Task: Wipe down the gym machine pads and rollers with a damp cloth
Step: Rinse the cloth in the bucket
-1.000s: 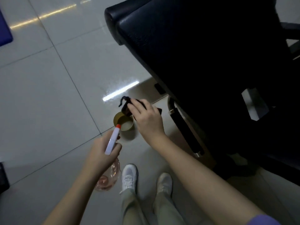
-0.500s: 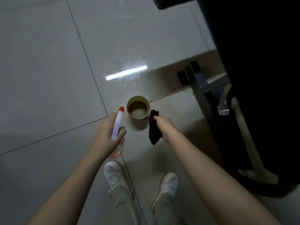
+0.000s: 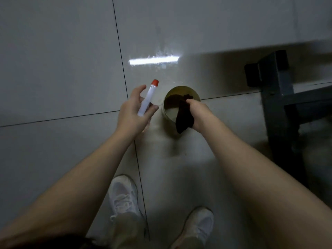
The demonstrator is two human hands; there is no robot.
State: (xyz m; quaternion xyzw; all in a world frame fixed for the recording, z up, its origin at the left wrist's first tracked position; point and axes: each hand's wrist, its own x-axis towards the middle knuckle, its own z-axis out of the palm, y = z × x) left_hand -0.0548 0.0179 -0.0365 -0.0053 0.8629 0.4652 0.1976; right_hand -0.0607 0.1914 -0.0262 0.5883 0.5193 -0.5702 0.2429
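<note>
So the right hand (image 3: 199, 114) is gripping the dark cloth (image 3: 184, 116), fingers curled tight around it, right over the round tin (image 3: 179, 86) that's sitting on the tiled floor (image 3: 53, 69). The top end of the cloth is poking down inside the tin while the rest is hanging over the near rim. There's something pale in the bottom of the tin, but I can't tell what it is. The left hand (image 3: 133, 114) is hovering just beside the tin and holding a white tube (image 3: 146, 103) with an orange cap. The thumb is pinning it against the palm and the index finger is sticking out fairly straight. Off to the right, a dark metal machine frame (image 3: 276, 97) is standing on the floor, well apart from the tin. A bright light streak (image 3: 154, 60) is reflecting off the tiles just past the tin, and two white sneakers (image 3: 122, 194) are showing at the bottom.
</note>
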